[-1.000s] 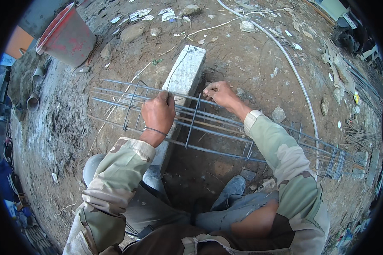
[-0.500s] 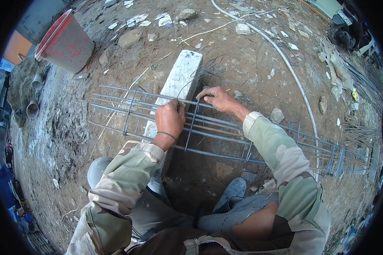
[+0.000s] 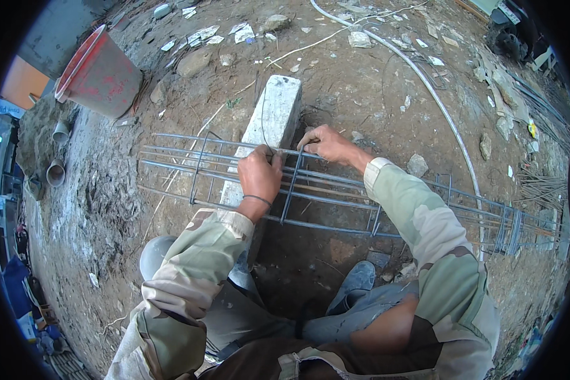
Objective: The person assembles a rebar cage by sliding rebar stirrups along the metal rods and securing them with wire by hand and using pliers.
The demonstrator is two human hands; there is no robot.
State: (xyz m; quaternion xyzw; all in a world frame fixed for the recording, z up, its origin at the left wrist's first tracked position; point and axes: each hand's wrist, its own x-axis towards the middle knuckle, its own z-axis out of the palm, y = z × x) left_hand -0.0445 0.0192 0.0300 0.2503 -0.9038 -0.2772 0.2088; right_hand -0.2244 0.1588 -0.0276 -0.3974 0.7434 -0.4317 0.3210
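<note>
A long rebar cage (image 3: pixel 335 179) of thin steel bars lies crosswise in front of me, its left part over a pale concrete post (image 3: pixel 273 111). My left hand (image 3: pixel 259 176) is closed at the cage's far top bar, pinching a thin dark tie wire (image 3: pixel 263 120) that sticks up over the post. Just right of it, my right hand (image 3: pixel 330 145) is closed, with fingertips on the upper corner of a square stirrup (image 3: pixel 291 187). Whether those fingertips also hold wire is hidden.
A red-grey bucket (image 3: pixel 104 76) stands at the far left, near two small pipe ends (image 3: pixel 56 172). A pale hose (image 3: pixel 434 98) curves over the dirt on the right. Loose rods (image 3: pixel 541 187) lie at the far right, and stones and scraps are scattered beyond the post.
The tie wire has swung from leaning right to standing nearly upright above my left hand. Both hands stay at nearly the same spots on the cage. The whole view has shifted slightly.
</note>
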